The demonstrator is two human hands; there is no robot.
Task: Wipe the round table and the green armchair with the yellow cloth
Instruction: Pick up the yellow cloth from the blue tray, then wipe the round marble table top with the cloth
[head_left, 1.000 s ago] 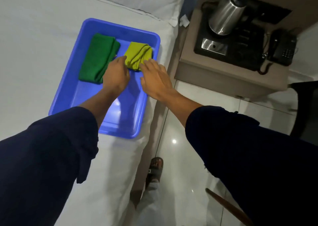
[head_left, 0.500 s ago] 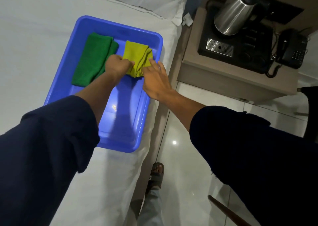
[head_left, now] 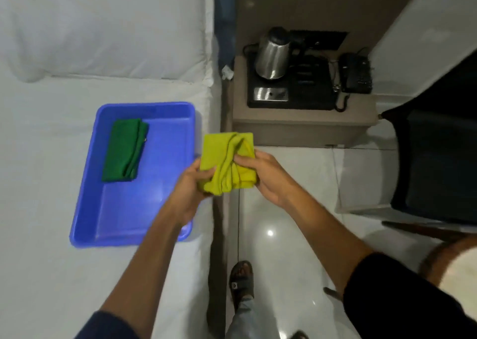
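Left of the fingers: blue plastic tray (head_left: 85,209) on the white bed (head_left: 38,158), folded green cloth (head_left: 125,150) lying inside. Left hand (head_left: 189,189) clenched on the lower left of the yellow cloth (head_left: 227,163), held up past the tray's right rim. Right hand (head_left: 268,178), fingers (head_left: 245,159) pinching the same cloth's bunched right side. Beyond the fingers: steel kettle (head_left: 272,54) and black telephone (head_left: 357,74) on the bedside bench (head_left: 296,122). Far right: dark chair (head_left: 436,158), blurred.

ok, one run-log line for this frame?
phase: cloth pickup | yellow cloth: held by left hand and right hand, out of blue tray | wiping: not started
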